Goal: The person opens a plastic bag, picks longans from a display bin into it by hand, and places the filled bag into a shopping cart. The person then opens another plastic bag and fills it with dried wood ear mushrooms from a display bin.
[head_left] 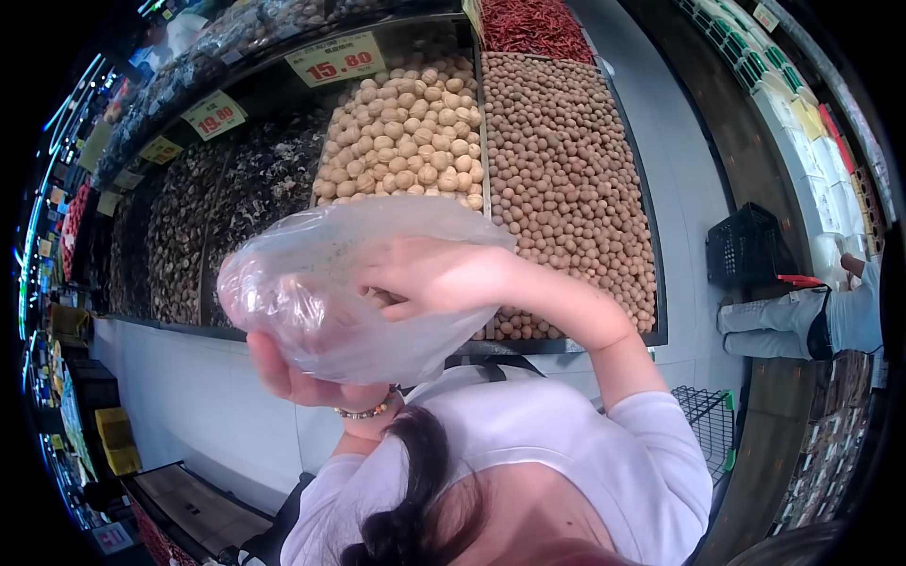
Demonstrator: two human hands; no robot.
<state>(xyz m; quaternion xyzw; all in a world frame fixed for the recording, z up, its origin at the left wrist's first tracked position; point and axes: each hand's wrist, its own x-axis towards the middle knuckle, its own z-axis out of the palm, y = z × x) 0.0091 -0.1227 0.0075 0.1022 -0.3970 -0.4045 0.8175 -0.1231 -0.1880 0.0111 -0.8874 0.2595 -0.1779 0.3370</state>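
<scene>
A clear, crinkled plastic bag is held up before my chest, over the front of the bulk bins. My left hand, with a beaded bracelet at its wrist, cups the bag from below, fingers curled against the film. From the other side my right hand reaches into the bag and shows through the plastic; its fingers are partly hidden by the hazy film. Whether anything lies in the bag I cannot make out. Behind it are pale walnuts and, to their right, small round brown dried fruits.
Dried red chillies fill the far bin. Dark dried fungus lies left of the walnuts, under price signs. A black basket and a person in light clothing are at right. A wire cart stands behind my right arm.
</scene>
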